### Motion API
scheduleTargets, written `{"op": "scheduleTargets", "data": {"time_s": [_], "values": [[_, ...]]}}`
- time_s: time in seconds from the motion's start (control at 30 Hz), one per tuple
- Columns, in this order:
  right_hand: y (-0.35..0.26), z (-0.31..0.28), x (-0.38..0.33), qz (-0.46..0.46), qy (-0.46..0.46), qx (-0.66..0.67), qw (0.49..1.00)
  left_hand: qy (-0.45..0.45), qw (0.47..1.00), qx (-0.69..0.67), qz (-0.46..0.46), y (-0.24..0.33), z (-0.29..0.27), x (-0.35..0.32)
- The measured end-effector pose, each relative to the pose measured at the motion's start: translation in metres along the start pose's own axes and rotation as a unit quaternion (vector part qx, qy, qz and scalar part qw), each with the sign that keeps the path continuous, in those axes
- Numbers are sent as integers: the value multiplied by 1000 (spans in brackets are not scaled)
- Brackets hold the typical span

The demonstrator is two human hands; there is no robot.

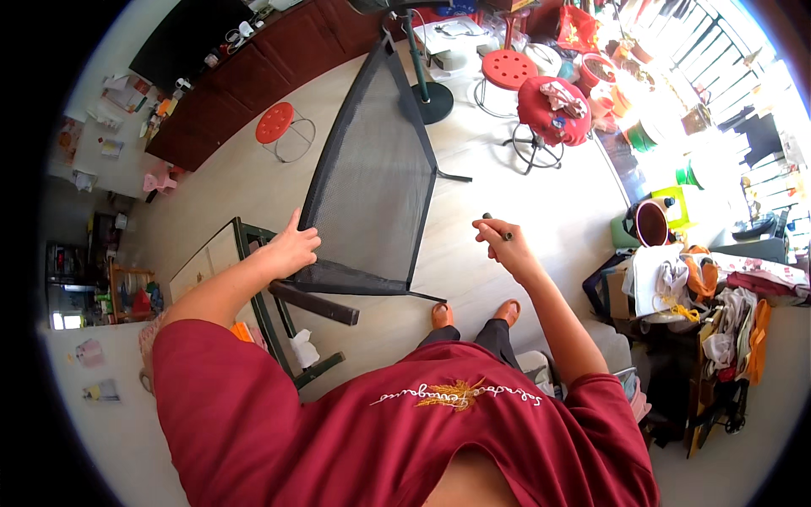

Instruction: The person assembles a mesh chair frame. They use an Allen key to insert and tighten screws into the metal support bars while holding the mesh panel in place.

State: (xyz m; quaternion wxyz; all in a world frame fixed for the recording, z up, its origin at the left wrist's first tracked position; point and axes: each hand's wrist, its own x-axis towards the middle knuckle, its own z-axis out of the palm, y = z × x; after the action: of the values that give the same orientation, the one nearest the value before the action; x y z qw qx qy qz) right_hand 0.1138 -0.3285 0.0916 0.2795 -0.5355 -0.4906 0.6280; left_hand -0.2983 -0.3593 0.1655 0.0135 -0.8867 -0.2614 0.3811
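A long black mesh lounge chair (372, 169) with a dark frame stretches away from me, its near end beside my left hand. My left hand (291, 249) grips its left edge near that end, thumb on the far side and fingers over the mesh. In my right hand (512, 245), held out over the floor to the right of the chair, is a short dark green rod (507, 236). My fingers are closed round it and both its ends stick out. What kind of rod it is, I cannot make out.
A dark armrest-like bar (314, 302) and a green-framed table (241, 245) stand close on my left. Red stools (274, 123) and a red-covered swivel stool (553, 114) stand further off, near a round-based pole (432, 103). Clothes and bags (718, 287) are piled at right.
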Motion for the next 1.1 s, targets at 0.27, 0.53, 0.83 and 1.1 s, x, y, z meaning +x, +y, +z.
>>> {"op": "scheduleTargets", "data": {"time_s": [0.27,0.53,0.83,1.1], "values": [[-43,-5,81,-133,39,-55,989,-55,997,-9,-49,15,31,-2],[-223,-62,284,-442,280,-401,752,-62,993,-61,-86,16,-2,9],[-299,-42,458,-461,86,-564,680,-197,948,-206,-141,53,-51,42],[-295,0,488,-443,2,-527,726,-213,930,-231,-192,34,-71,63]]}}
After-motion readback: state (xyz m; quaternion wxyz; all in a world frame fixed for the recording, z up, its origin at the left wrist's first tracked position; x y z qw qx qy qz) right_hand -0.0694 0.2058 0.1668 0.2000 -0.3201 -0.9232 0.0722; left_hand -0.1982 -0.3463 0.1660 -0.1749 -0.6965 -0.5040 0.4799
